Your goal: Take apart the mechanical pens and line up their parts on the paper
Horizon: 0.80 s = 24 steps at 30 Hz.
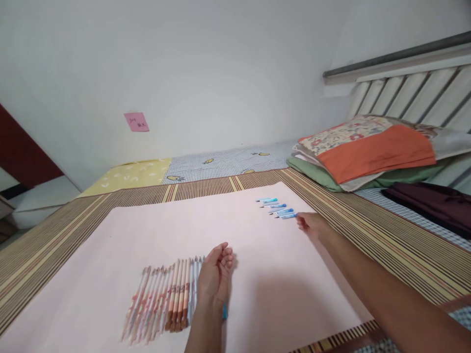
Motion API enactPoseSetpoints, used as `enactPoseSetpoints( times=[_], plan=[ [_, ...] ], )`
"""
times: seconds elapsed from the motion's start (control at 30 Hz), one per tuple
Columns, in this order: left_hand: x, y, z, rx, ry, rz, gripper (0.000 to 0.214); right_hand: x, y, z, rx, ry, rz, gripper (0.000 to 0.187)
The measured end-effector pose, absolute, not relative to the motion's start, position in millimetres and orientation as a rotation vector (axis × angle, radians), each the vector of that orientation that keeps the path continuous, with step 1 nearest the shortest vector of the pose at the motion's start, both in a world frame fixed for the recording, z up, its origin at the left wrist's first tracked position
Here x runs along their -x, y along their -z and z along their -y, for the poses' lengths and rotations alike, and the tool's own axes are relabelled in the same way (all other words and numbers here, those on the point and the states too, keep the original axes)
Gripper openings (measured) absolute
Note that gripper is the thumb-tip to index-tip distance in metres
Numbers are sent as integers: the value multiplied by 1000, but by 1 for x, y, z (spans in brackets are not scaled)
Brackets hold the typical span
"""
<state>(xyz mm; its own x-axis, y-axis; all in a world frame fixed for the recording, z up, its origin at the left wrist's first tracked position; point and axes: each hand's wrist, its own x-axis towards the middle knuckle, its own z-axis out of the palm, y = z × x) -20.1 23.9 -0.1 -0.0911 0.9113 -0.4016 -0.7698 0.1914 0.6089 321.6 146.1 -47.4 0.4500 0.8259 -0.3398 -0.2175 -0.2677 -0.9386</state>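
Note:
On a pale pink sheet (257,264) lies a row of several pens (167,299), side by side, orange and pink patterned. My left hand (216,274) rests just right of that row with its fingers curled; a blue pen end (224,312) shows under the wrist. My right hand (311,224) reaches far right to a small row of several blue-capped pens (276,206). Its fingertips touch the nearest of them (289,215).
The pink sheet lies on a striped bamboo mat (386,230) on a bed. Stacked pillows (368,152) and a dark cloth (434,203) are at the right by a slatted headboard (415,93). A pink note (136,121) sticks to the white wall.

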Motion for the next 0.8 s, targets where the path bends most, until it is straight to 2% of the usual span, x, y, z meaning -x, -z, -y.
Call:
enactPoseSetpoints(
  times=[0.23,0.63,0.8],
  plan=[
    [20,-3,-24,-185,-1434,-881,23,-335,30,-157,1678,-1094,526,12],
    [20,-1,-24,-193,-1437,-864,24,-329,32,-159,1661,-937,479,21],
    [22,-2,-24,-188,-1437,-871,24,-327,42,-169,1626,-877,525,33]
  ],
)
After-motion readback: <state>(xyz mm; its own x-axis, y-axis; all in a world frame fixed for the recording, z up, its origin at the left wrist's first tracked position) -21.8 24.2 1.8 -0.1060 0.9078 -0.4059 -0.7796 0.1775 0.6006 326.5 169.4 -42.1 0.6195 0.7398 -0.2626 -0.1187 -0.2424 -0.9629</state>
